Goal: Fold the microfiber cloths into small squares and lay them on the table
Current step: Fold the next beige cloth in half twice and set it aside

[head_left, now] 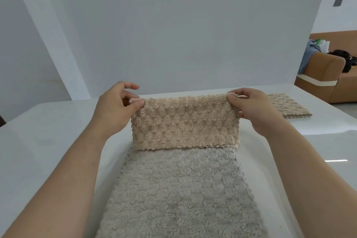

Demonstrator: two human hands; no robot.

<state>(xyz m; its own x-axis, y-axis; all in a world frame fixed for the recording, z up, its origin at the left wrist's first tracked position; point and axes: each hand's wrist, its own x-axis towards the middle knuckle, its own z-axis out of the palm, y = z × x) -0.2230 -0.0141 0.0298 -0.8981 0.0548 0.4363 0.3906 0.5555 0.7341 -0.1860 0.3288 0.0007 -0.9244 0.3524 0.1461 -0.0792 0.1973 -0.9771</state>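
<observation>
Pinched at both top corners: beige cloth (185,121), with left hand (116,110) on the left corner and right hand (257,110) on the right. Each grip narrow, thumb against forefinger with plush between. Hangs upright as a wide band above the tabletop (48,131), lower edge meeting a grey cloth (179,189) spread flat and running toward the camera. One piece turned back on itself, or two separate cloths: cannot tell.

Looks like mid-fold. To do it well:
- Hold both corners level and the top edge taut.
- Lower them together so edge lands on edge.
- Lay the band flat and press outward from the crease with straight fingers.
- Avoid releasing one corner first; fabric this thick and soft probably sags and skews.
- Mind the scalloped hem showing at the right end of the lower edge, a hint of layers not quite matched. Square them before pressing.

Far right on the tabletop, well apart from both hands: a folded cloth (289,106), same beige, lying flat and apparently finished. Past the tabletop's far right edge: a brown sofa (328,83) with dark bags (343,60) on it. Straight behind: a white panel (173,35).

Likeliest hindrance: the grey cloth beneath, apt to drag or bunch under a sliding band. Better to lift and set down than to slide.
</observation>
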